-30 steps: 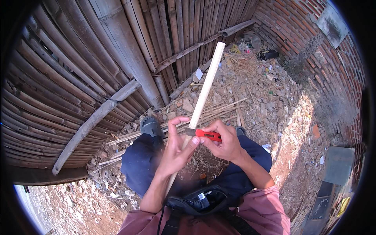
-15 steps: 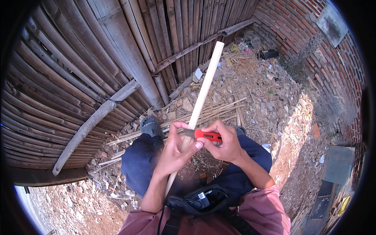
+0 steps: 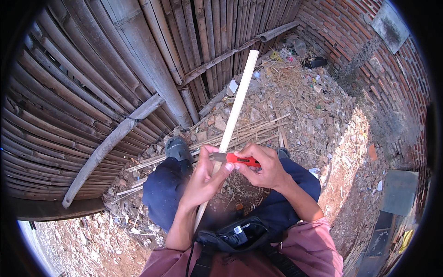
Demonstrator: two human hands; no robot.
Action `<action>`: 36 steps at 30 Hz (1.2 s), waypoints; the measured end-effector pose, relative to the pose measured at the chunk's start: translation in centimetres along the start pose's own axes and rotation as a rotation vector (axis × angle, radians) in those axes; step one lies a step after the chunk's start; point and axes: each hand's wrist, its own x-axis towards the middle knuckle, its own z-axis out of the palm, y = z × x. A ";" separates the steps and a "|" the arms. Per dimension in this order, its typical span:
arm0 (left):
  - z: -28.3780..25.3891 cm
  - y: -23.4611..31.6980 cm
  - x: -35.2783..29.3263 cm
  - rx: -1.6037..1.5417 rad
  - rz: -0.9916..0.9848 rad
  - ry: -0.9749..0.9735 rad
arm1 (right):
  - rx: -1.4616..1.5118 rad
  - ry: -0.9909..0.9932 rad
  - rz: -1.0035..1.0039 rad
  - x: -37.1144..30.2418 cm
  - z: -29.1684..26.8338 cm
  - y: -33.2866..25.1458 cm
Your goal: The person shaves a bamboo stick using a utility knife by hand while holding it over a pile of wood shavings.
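Note:
A long pale strip of wood or bamboo [image 3: 239, 101] slants up and away from my lap, its far end leaning slightly right. My left hand [image 3: 203, 176] is closed around its lower part, thumb and fingers near the blade. In my right hand [image 3: 266, 167] is a red-handled utility knife [image 3: 243, 159], its blade pointing left and lying across the strip. The left thumb tip is right beside the knife's front end. Where exactly the edge meets the strip is too small to make out.
Several thin strips [image 3: 249, 133] lie on the rubble ground [image 3: 309, 111] beyond my knees. A bamboo wall [image 3: 134, 51] rises at the left, a brick wall [image 3: 341, 27] at the right. An open black waist bag [image 3: 237, 235] sits at my lap.
The strip's far end has shifted a little to the left. Both hands and the knife have moved very slightly left, keeping their grip.

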 end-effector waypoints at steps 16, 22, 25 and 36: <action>0.0 -0.9 0.7 0.130 0.079 0.066 | -0.184 0.071 -0.046 -0.1 0.9 -0.5; 0.0 -0.8 0.5 0.161 0.031 0.106 | -0.237 0.074 -0.051 -0.3 1.0 -0.5; 0.0 -1.0 0.6 0.229 0.070 0.132 | -0.255 0.078 -0.051 -0.3 1.0 -0.6; 0.5 -0.8 1.6 0.350 0.070 0.170 | -0.364 0.121 -0.022 0.2 0.2 -0.2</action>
